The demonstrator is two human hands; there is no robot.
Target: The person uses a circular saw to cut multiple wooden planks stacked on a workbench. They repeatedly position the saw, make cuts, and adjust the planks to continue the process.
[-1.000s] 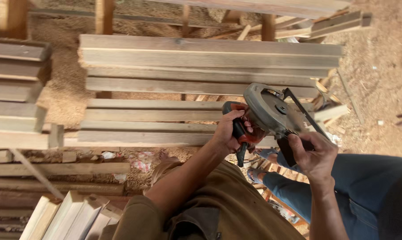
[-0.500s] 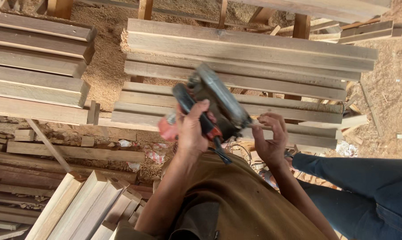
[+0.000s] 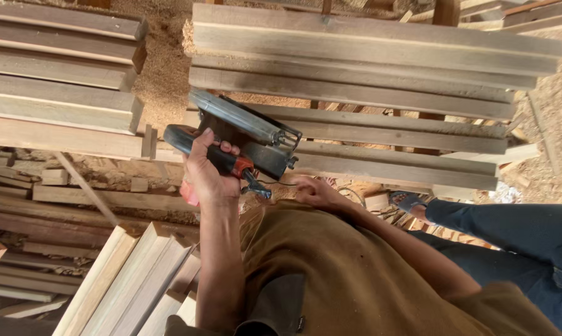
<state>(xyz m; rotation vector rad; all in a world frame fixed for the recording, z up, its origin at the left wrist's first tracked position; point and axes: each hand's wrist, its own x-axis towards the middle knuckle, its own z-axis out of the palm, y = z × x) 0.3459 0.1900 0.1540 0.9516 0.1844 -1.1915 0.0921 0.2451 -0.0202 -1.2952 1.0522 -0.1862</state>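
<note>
While the left hand (image 3: 203, 171) grips the circular saw (image 3: 244, 134) by its handle at frame centre, long axis slanting down-right, the right hand (image 3: 315, 191) rests loosely curled, empty, just below-right.

Stacked planks (image 3: 380, 43), sawdust (image 3: 163, 68)

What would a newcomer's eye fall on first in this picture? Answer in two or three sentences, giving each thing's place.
First the circular saw at centre, gripped by its handle in the left hand. The right hand is just below it, empty as far as shows. Behind lie stacked planks, and pale boards at lower left.
</note>
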